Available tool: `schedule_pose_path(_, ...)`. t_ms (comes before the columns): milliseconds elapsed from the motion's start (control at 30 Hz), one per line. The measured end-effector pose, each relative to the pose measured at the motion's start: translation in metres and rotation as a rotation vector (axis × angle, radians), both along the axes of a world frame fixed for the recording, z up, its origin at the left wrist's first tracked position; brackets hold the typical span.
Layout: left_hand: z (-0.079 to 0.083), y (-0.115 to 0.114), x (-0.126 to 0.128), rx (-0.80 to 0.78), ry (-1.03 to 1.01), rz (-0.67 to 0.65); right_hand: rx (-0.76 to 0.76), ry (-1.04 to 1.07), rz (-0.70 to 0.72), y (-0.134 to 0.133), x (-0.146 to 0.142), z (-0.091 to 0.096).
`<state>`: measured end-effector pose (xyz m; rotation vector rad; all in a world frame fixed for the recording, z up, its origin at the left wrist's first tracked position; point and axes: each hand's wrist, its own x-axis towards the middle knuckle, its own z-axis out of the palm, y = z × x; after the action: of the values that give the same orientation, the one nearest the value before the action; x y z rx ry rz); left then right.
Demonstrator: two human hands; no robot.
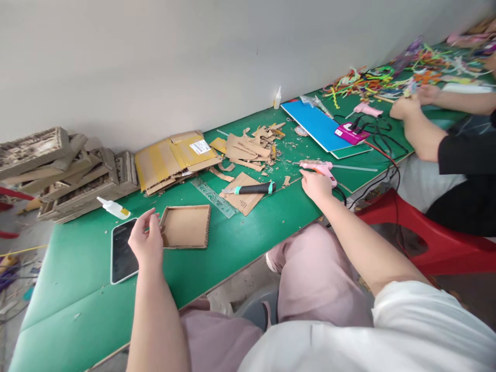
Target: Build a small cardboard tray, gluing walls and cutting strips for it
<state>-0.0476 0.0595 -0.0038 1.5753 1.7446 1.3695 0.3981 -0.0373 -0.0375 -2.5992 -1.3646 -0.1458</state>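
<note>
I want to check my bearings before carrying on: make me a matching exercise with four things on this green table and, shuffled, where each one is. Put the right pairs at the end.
Things
1. Utility knife
2. Nearer pink glue gun
3. Shallow cardboard tray
4. Purple power strip

Places
A. Beside the left hand
B. By the blue board
C. Lying across a flat cardboard piece
D. At the right hand

Right pairs: 1-C, 2-D, 3-A, 4-B
</note>
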Motion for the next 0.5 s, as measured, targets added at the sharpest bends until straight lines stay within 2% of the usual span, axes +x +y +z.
schedule_pose_path(233,-0.0011,0.0002,-0.0012,-0.005,0.007,-0.004,-0.010,-0.011,0.009,0.0004,-0.0013,-0.0016)
schedule_pose_path(500,-0.0029,0.0002,-0.0013,-0.002,0.016,-0.015,-0.091,-0.037,0.005,0.0069,-0.0019,-0.0007)
